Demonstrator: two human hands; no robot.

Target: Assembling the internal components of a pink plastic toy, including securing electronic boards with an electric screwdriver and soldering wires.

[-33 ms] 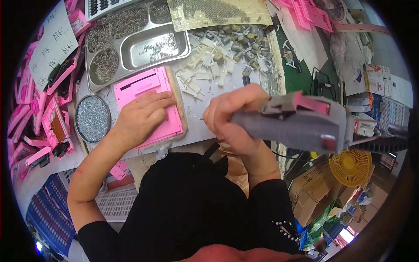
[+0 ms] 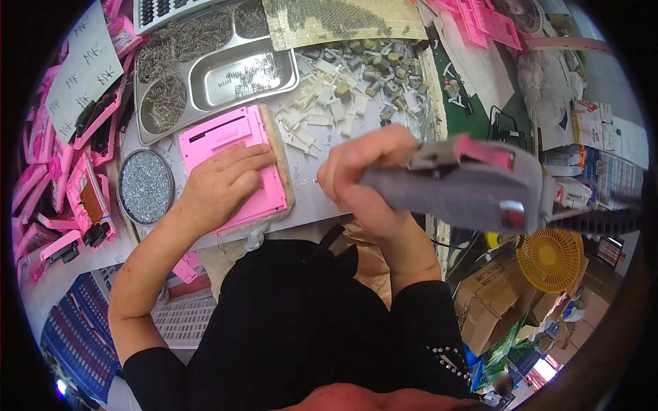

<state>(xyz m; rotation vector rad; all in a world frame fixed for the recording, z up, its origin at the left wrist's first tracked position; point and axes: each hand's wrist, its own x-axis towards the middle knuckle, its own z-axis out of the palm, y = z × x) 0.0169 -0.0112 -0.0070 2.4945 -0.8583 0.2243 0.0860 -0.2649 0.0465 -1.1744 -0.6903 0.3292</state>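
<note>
Nothing has shifted since the earlier frame: both hands and the tool sit where they did. Nearest the person, the right hand (image 2: pixel 367 181) is raised above the front edge of the surface (image 2: pixel 312 198), its grip closed around the handle of a grey electric screwdriver (image 2: pixel 466 185) with a pink panel on top; the tool's body runs off to the right, and its tip cannot be seen. To the left, the left hand (image 2: pixel 219 185) lies flat, fingers spread and holding nothing, pressing on a pink plastic panel (image 2: pixel 236 164) that rests on a tan board (image 2: pixel 284 171) near the front edge of the surface. Just left of that hand stands a round dish of small silvery screws (image 2: pixel 145 186). Along the left edge lies a heap of pink plastic housings (image 2: pixel 58 185), with white paper sheets (image 2: pixel 86 65) further back. Beyond the pink panel sits a steel compartment tray (image 2: pixel 212 68) holding small metal springs. To its right, toward the middle of the surface, a scatter of small white plastic parts (image 2: pixel 343 89) spreads out, and behind it at the far edge lies a flat card covered with rows of small metal pieces (image 2: pixel 343 20). Off the right edge, lower down, are a yellow fan (image 2: pixel 552 259) and cardboard boxes (image 2: pixel 486 301).
</note>
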